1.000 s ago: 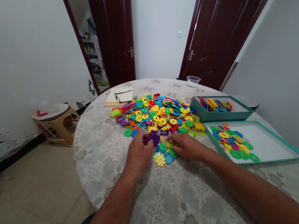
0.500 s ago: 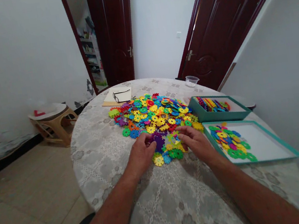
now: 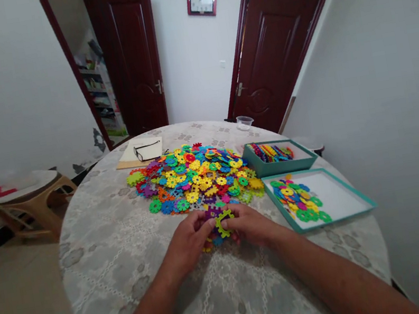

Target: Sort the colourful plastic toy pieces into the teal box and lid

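Note:
Near the front of a large heap of colourful toothed plastic pieces, my two hands are close together. My right hand pinches a yellow-green toothed frame piece. My left hand is closed on a purple toothed piece, which is partly hidden behind the yellow-green one. The two pieces touch or overlap; whether they are joined cannot be made out. Below the hands, a few blue and yellow pieces lie on the patterned tablecloth, mostly covered.
At the right, a teal box holds rows of coloured pieces. In front of it, a shallow white tray with a teal rim carries loose gears. Black glasses lie on paper at the back left. A clear plastic bowl stands at the back.
My hands have come together, bringing the purple and yellow-green pieces against each other. The camera view has turned right and tipped up a little.

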The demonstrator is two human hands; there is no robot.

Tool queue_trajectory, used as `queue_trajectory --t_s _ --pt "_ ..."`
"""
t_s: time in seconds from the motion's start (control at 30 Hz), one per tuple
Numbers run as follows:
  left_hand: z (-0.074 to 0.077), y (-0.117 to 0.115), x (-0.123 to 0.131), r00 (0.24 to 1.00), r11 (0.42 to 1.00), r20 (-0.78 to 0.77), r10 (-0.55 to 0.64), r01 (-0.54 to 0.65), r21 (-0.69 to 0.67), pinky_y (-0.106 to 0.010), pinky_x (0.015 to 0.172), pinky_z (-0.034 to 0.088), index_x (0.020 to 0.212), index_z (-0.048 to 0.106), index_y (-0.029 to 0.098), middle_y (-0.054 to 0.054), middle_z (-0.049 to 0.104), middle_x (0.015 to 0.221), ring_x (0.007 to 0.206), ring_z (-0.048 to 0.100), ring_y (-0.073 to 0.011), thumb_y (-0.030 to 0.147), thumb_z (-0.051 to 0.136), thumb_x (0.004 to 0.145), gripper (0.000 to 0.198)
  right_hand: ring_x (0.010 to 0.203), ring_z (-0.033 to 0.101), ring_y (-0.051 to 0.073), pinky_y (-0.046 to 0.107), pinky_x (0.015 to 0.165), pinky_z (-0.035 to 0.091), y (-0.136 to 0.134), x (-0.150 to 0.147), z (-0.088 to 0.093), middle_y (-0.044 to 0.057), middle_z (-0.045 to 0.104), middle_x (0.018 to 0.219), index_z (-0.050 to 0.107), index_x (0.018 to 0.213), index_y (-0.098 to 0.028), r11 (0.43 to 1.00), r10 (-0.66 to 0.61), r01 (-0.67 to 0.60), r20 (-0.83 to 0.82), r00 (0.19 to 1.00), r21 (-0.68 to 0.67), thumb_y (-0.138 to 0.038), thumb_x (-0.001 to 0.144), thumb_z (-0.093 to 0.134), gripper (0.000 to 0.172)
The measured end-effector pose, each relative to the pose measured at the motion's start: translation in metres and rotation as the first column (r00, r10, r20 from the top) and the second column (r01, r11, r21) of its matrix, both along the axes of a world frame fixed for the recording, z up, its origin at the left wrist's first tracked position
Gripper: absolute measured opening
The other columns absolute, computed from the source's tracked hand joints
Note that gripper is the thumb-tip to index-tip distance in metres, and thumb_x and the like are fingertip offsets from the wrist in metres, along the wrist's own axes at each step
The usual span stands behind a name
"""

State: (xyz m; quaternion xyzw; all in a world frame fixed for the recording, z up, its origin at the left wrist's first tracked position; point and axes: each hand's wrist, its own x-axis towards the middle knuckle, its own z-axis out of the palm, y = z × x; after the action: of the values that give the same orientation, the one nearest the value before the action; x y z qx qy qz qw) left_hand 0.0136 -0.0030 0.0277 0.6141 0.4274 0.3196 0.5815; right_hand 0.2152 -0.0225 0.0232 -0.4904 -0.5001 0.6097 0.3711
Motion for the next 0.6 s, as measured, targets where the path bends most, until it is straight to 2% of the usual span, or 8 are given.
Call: queue_trajectory --t_s 0.1,0.17,0.23,0.3,0.4,0.47,0.53,0.6 --pt "0.001 -0.003 -0.001 0.998 0.999 -0.067 0.000 0.002 0.035 -0.030 0.064 0.055 0.107 0.065 0.020 -0.005 0.072 0.090 0.080 0.072 -0.0213 0.051 0.057 0.093 0.035 0.051 0.052 0.011 0.023 0.048 0.045 0.008 0.023 0.014 -0.005 0.060 0.071 0.064 0.098 -0.023 0.993 -0.076 0.064 0.123 0.989 0.099 -0.037 0.076 0.070 0.027" --pt "0.001 -0.003 -0.003 0.993 0.996 -0.107 0.041 -0.033 0.078 -0.030 0.066 0.055 0.108 0.065 0.021 -0.005 0.072 0.093 0.082 0.072 -0.0217 0.050 0.056 0.094 0.033 0.051 0.053 0.012 0.023 0.048 0.045 0.021 0.050 0.027 -0.005 0.059 0.066 0.064 0.099 -0.022 0.960 -0.220 0.166 0.241 0.945 0.225 -0.037 0.079 0.067 0.025" --pt "-0.001 -0.002 -0.006 0.987 0.989 -0.141 0.082 -0.063 0.132 -0.031 0.068 0.054 0.109 0.065 0.021 -0.005 0.073 0.093 0.084 0.072 -0.0220 0.048 0.057 0.094 0.032 0.050 0.054 0.014 0.024 0.049 0.045 0.037 0.083 0.041 -0.005 0.057 0.060 0.065 0.101 -0.020 0.890 -0.401 0.262 0.365 0.840 0.374 -0.037 0.081 0.065 0.026" --pt "-0.002 0.000 -0.008 0.980 0.981 -0.167 0.105 -0.074 0.178 -0.031 0.069 0.053 0.110 0.066 0.021 -0.006 0.073 0.093 0.085 0.070 -0.0226 0.047 0.058 0.093 0.032 0.054 0.059 0.016 0.024 0.052 0.047 0.056 0.117 0.053 -0.003 0.060 0.060 0.066 0.098 -0.019 0.812 -0.570 0.358 0.495 0.656 0.462 -0.037 0.082 0.064 0.024" --pt "-0.003 0.003 -0.009 0.972 0.973 -0.207 0.113 -0.067 0.220 -0.031 0.071 0.052 0.110 0.067 0.020 -0.007 0.074 0.095 0.086 0.069 -0.0227 0.044 0.058 0.093 0.031 0.057 0.061 0.017 0.025 0.052 0.048 0.082 0.160 0.066 0.000 0.063 0.060 0.068 0.092 -0.017 0.755 -0.656 0.441 0.546 0.521 0.486 -0.028 0.078 0.068 0.018" --pt "-0.005 0.004 -0.009 0.966 0.968 -0.234 0.107 -0.048 0.245 -0.032 0.073 0.051 0.109 0.067 0.020 -0.007 0.074 0.095 0.085 0.069 -0.0224 0.042 0.058 0.092 0.029 0.054 0.061 0.017 0.025 0.052 0.048 0.095 0.181 0.069 0.000 0.061 0.055 0.068 0.084 -0.016 0.724 -0.689 0.492 0.555 0.467 0.484 -0.023 0.075 0.070 0.012" --pt "-0.007 0.004 -0.009 0.961 0.961 -0.256 0.102 -0.030 0.273 -0.032 0.075 0.051 0.108 0.068 0.020 -0.007 0.074 0.095 0.085 0.068 -0.0224 0.041 0.057 0.093 0.028 0.051 0.061 0.017 0.025 0.051 0.049 0.104 0.194 0.069 -0.001 0.059 0.051 0.067 0.077 -0.016 0.698 -0.711 0.534 0.550 0.438 0.477 -0.020 0.072 0.073 0.009" --pt "-0.009 0.004 -0.009 0.959 0.953 -0.264 0.105 -0.021 0.302 -0.032 0.077 0.050 0.107 0.068 0.021 -0.006 0.075 0.095 0.085 0.068 -0.0223 0.041 0.057 0.093 0.027 0.051 0.062 0.017 0.025 0.051 0.051 0.109 0.201 0.066 -0.001 0.060 0.051 0.067 0.075 -0.016 0.681 -0.729 0.554 0.517 0.448 0.480 -0.020 0.071 0.076 0.011"
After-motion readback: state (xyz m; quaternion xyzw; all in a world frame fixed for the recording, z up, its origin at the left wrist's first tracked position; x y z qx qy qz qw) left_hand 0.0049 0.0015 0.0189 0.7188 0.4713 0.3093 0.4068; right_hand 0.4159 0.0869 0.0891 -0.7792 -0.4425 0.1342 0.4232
